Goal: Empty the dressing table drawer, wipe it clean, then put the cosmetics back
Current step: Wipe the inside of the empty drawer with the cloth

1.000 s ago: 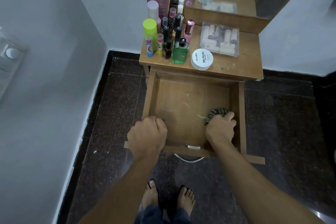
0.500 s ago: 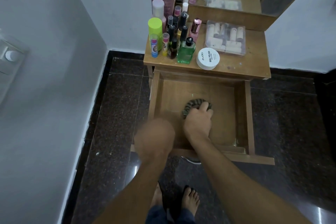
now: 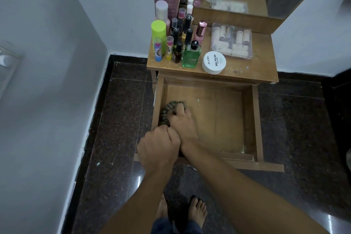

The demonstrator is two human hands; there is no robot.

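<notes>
Wiping is on: right hand (image 3: 183,120) grips a cloth (image 3: 167,111) against the empty drawer (image 3: 255,119) floor's left side, left hand (image 3: 157,147) clutches its front rim, cosmetics (image 3: 180,43) wait on top; next, probably sweep the right side.

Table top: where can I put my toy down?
Bare: the front right corner of the table top, right of the white tub, in front of the clear box. Its left side is packed with bottles. The drawer floor right of the right hand is bare too.
</notes>
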